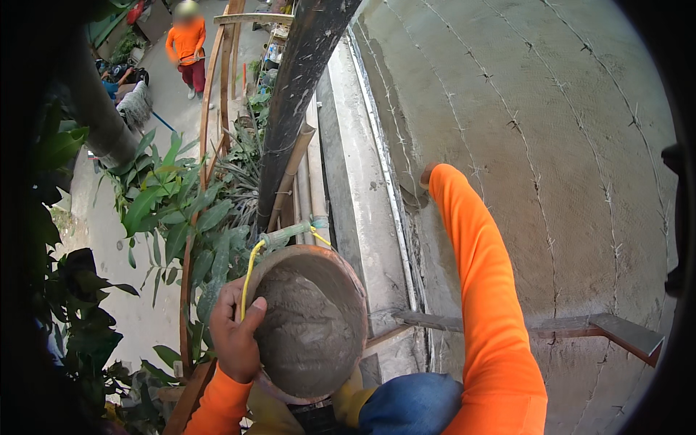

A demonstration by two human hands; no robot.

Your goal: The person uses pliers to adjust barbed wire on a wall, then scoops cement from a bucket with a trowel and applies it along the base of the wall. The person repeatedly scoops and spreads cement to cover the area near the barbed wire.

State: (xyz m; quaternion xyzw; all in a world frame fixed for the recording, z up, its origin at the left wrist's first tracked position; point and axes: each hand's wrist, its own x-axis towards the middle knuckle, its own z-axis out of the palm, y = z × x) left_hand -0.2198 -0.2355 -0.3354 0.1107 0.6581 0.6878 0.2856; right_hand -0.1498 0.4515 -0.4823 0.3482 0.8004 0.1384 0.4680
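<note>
My left hand (238,326) grips the left rim of a round bucket (353,293), thumb over the edge and fingers outside. Wet grey mortar (301,330) fills much of the bucket. A yellow cord with a green tube handle (286,233) lies across its far side. Reaching forward and to the right, my right arm ends at the grey plastered wall (500,181). Only a small part of my right hand (427,174) shows past the orange sleeve, its fingers hidden. Whatever it may hold, near a dark grey patch on the wall, I cannot make out.
Strands of barbed wire (513,122) run along the wall. A dark post (297,94) rises beside a concrete ledge (362,174). A metal bar (536,330) crosses at the right. Leafy plants (163,206) and wooden poles stand left; a person in orange (187,43) stands below on the path.
</note>
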